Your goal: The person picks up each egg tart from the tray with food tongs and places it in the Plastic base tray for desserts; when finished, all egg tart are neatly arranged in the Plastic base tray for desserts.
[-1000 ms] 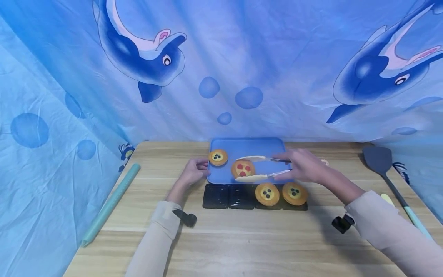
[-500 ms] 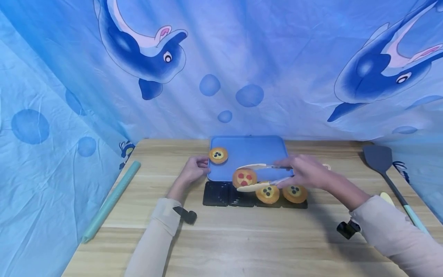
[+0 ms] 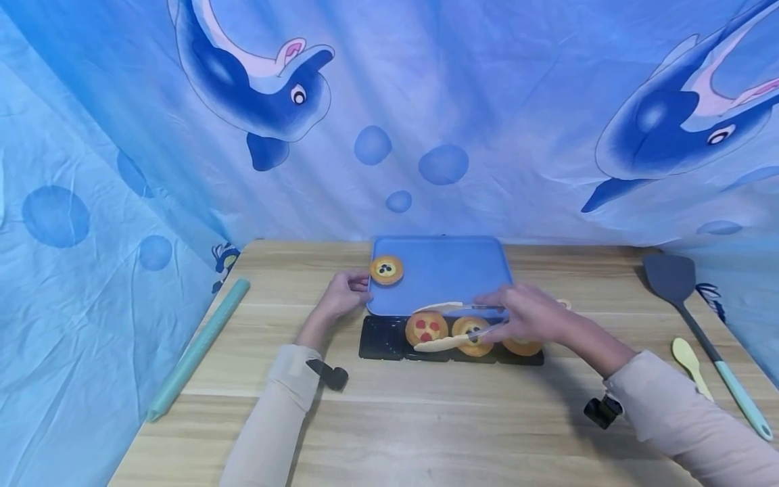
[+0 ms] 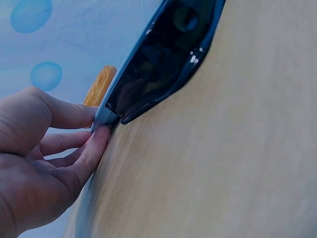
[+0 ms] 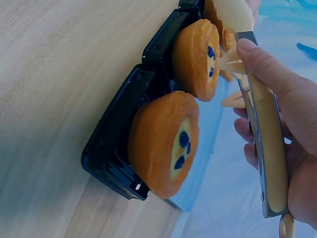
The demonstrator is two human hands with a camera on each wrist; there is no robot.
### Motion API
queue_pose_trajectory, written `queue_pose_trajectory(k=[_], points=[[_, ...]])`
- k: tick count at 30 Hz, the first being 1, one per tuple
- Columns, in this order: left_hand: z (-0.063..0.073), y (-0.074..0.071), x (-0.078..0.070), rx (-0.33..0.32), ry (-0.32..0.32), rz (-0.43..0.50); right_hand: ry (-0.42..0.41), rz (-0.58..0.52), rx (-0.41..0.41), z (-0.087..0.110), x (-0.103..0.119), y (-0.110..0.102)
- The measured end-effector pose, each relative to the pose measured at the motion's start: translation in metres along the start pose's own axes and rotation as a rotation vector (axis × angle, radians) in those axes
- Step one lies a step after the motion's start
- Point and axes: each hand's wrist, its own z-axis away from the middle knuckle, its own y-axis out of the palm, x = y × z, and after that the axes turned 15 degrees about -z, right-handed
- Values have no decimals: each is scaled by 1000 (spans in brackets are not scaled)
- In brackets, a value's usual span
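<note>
glossy black plastic tray [image 5: 116, 131], wood-grain table [image 3: 389, 426]

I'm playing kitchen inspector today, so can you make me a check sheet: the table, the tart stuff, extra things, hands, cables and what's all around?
Surface: table, light wood grain.
Job's things: tongs, arms on both sides of the red-topped tart, which is in or just above the black compartment tray; two dark-dotted tarts in compartments to its right; another dark-dotted tart at the left of the blue tray.
Clutter: teal roll at left; spatula and yellow spoon at right.
Left hand: pinches the blue tray's edge.
Right hand: grips the tongs.
Cables: nothing seen.
Surroundings: blue dolphin-print cloth behind and at the sides.
</note>
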Motion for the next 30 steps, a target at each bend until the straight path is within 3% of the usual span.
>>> queue_pose_trajectory(k=[17,30], points=[[1,-1,-2,0,12,-17,36,10,3,0,-6,4],[1,0,-3,5,11,-17,56,-52,-79,6,-5,-3]])
